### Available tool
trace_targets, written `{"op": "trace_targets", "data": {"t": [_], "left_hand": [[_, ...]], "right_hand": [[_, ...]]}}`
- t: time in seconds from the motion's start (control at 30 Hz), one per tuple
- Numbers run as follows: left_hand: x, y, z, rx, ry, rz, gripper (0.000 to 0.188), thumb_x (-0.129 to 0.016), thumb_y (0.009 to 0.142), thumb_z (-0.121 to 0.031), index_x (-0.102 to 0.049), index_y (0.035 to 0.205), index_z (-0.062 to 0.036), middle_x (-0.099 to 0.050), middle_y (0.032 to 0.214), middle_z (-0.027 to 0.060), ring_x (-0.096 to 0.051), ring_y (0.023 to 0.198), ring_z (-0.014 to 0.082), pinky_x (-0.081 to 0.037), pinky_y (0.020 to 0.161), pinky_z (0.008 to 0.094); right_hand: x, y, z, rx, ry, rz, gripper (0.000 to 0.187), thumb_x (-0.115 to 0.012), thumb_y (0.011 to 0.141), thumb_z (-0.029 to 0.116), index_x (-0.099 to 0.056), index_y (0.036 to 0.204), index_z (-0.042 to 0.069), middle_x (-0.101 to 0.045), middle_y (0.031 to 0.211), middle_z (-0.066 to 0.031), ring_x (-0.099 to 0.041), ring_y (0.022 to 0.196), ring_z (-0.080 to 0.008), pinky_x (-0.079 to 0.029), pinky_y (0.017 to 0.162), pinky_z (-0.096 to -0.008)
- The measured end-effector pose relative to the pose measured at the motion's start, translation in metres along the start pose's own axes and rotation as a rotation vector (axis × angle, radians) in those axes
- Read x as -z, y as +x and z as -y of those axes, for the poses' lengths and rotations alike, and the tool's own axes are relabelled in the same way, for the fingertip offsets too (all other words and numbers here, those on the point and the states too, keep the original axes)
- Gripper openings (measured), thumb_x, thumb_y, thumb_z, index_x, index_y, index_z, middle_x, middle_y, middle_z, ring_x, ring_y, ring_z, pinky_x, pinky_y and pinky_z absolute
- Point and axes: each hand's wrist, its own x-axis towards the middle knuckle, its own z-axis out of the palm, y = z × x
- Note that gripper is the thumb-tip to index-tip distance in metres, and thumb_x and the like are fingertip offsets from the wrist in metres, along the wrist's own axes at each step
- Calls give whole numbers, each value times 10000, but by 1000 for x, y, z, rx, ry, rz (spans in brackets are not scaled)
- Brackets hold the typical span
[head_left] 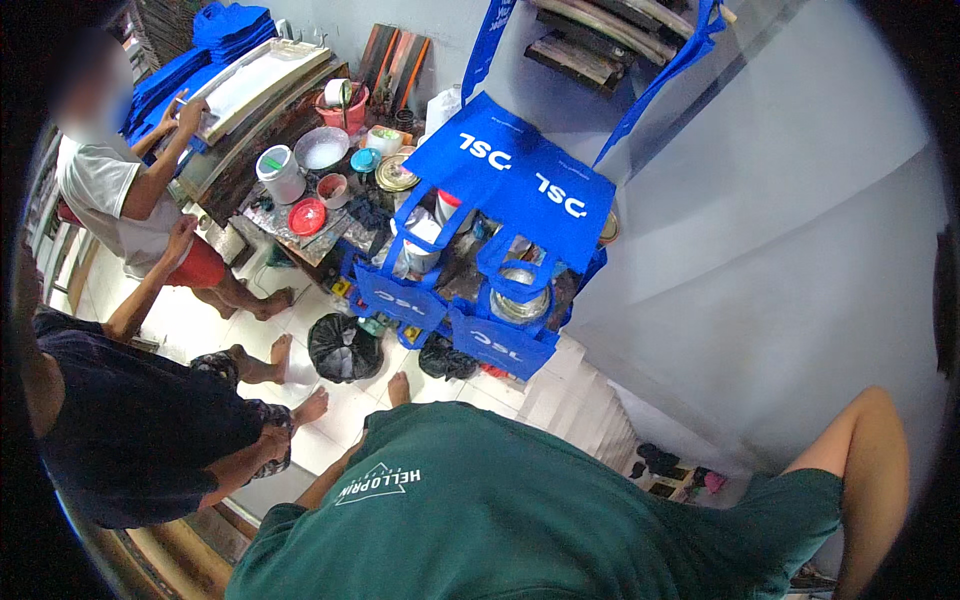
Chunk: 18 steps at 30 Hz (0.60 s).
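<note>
Neither of my hands shows. A sliver of my left arm (326, 486) appears beside my green shirt (480, 500), with the hand hidden from sight. At the right, my bent right arm (868, 470) is raised at the elbow, and its hand lies out of the picture. Ahead of me, blue fabric bags (520, 185) with white print drape over a cluttered work table (325, 240). On that table stand a white tub (281, 178), a whitish bowl (322, 150), a red lid (307, 216) and a round tin (397, 172).
A person in a white shirt (105, 185) works at a framed screen (250, 85) at far left; another in dark clothes (130, 430) is close on my left. A black plastic bag (344, 348) sits on the tiled floor. Stairs (580, 410) descend beside the grey wall (780, 270).
</note>
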Motion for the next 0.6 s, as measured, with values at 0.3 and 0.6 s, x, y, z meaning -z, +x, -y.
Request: {"op": "trace_targets", "data": {"t": [0.3, 0.6], "left_hand": [[8, -7, -3, 31, -12, -25, 792, -427, 828, -618, -450, 1234, 61, -531, 1156, 271, -518, 1084, 328, -383, 930, 373], [16, -15, -20, -15, -49, -44, 800, -404, 832, -633, -464, 1220, 64, -539, 1144, 265, -531, 1064, 316, -386, 925, 367]], "right_hand": [[8, 2, -1, 78, 0, -114, 362, -515, 870, 268, -494, 1120, 7, -569, 874, -106, -543, 710, -164, -430, 574, -258], [21, 13, 15, 263, 40, -341, 374, -495, 881, 292, -486, 1120, 4, -566, 839, -106, -538, 692, -171, -428, 552, -261]]}}
